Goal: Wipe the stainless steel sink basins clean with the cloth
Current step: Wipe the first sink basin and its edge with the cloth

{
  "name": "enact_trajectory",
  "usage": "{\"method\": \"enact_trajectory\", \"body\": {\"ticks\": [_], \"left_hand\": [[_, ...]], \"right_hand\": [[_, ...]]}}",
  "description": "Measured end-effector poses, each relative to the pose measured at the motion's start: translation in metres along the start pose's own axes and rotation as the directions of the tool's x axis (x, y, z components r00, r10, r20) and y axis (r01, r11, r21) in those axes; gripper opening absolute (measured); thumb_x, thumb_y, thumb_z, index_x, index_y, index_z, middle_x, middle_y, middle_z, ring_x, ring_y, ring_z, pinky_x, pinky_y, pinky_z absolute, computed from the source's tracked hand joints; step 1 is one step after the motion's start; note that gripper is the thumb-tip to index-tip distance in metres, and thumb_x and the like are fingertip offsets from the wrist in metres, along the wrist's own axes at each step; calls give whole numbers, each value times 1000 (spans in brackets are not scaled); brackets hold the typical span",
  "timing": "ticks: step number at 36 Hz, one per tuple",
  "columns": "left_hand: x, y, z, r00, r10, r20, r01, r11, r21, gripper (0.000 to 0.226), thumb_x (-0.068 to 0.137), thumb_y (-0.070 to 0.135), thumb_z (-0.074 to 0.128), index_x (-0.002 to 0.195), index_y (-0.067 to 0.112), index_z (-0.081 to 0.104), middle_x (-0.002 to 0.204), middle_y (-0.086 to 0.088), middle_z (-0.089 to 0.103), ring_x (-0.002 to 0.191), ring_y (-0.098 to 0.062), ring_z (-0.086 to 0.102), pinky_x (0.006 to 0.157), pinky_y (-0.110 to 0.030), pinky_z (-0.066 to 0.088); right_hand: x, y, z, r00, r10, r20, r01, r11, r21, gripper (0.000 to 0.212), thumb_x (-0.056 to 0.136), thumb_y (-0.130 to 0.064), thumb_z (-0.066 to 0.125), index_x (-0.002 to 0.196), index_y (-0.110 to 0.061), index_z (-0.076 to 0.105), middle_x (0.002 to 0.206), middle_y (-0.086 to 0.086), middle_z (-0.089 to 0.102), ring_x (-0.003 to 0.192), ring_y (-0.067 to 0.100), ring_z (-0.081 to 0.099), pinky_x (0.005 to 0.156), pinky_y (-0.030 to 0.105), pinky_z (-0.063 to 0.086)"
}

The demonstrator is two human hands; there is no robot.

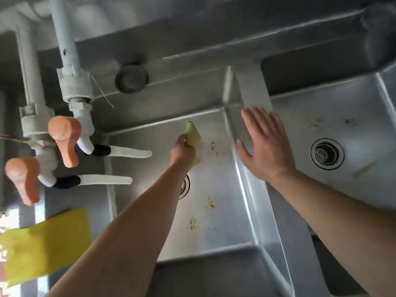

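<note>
Left hand [182, 150] gripping the crumpled yellow cloth [192, 140] near the far edge of the left basin [225, 232]. Right hand [264, 144] spread wide, empty, on the divider [255, 91] between basins.

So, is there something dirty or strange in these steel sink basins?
Yes. Orange-yellow food smears dot the floor of the left stainless steel basin, where the left hand holds a crumpled yellow cloth. The right basin has greenish specks and a pale streak near its round metal drain.
</note>
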State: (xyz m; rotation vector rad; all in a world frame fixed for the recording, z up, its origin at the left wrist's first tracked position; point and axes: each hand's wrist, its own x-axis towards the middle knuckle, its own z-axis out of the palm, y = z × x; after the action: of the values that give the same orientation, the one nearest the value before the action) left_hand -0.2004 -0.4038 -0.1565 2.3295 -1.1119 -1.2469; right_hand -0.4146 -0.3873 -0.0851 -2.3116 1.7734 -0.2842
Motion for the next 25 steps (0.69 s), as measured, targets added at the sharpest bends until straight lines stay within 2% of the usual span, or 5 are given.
{"method": "enact_trajectory", "body": {"ticks": [6,10,15,19,25], "left_hand": [[55,23,15,975,199,-101,-171,957,232,54,92,12,41,143,31,43,120,-11,66,108,-36,63,86,-41,49],[81,20,46,959,243,148,-283,871,402,56,92,21,49,147,27,39,140,-8,53,127,-31,51,98,-38,44],[89,-5,82,940,305,151,-336,761,555,66,93,43,45,153,27,24,163,-6,14,150,-28,11,121,-45,9],[92,-18,103,946,256,201,-325,737,592,81,94,62,34,156,30,-8,163,-2,-20,150,-30,-19,120,-48,-11],[62,-39,128,904,274,329,-427,628,651,89,89,76,21,149,31,-28,154,-4,-41,141,-31,-38,113,-50,-24]], "right_hand": [[2,0,2,999,-4,-46,3,1000,-29,68,90,-35,49,149,-6,35,155,11,37,146,26,29,120,46,19],[2,0,2,999,11,-31,-12,999,-36,70,91,-34,47,152,-7,29,157,11,34,148,24,26,119,48,20],[2,2,4,998,21,-63,-24,998,-56,68,89,-31,49,149,-4,35,157,12,34,147,24,29,119,48,22],[2,2,5,995,13,-94,-18,999,-49,67,86,-29,50,148,-4,39,155,12,38,145,25,32,119,47,23],[1,2,6,993,13,-114,-18,999,-39,65,88,-27,49,147,-3,40,154,14,39,144,26,34,117,49,25]]}}
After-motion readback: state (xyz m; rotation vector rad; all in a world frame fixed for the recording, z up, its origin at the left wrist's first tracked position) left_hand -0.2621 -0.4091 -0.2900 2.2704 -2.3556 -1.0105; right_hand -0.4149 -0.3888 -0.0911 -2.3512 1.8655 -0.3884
